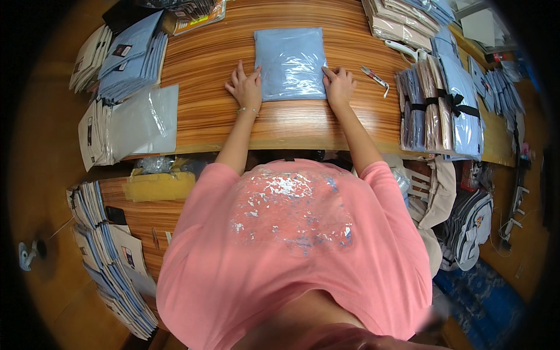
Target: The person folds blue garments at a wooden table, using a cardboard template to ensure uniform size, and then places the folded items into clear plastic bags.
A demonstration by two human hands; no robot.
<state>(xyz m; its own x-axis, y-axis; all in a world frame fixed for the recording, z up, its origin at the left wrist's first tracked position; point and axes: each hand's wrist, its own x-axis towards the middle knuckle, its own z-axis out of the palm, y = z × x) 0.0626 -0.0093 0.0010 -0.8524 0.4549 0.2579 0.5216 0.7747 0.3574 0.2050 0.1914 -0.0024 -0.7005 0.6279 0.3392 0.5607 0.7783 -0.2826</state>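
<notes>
A folded light blue cloth item in a clear plastic bag [291, 65] lies flat on the wood-grain table [201, 46] in front of me. My left hand [246, 88] rests at its left edge, fingers spread on the table and the thumb side touching the bag. At the right edge my right hand [340, 86] lies with the index fingertip against the bag and the other fingers loosely bent. Neither hand grips anything. Shine on the plastic hides some of the cloth. To the right of my right hand lies a small red and silver snipping tool [376, 80].
Folded blue cloth packs [129, 58] and clear plastic bags [146, 121] are stacked at the left. On the right stand bundles tied with black ribbon [464, 111], white-handled scissors [402, 49] and beige packs [396, 23]. More folded stacks [108, 251] lie on a lower surface at left.
</notes>
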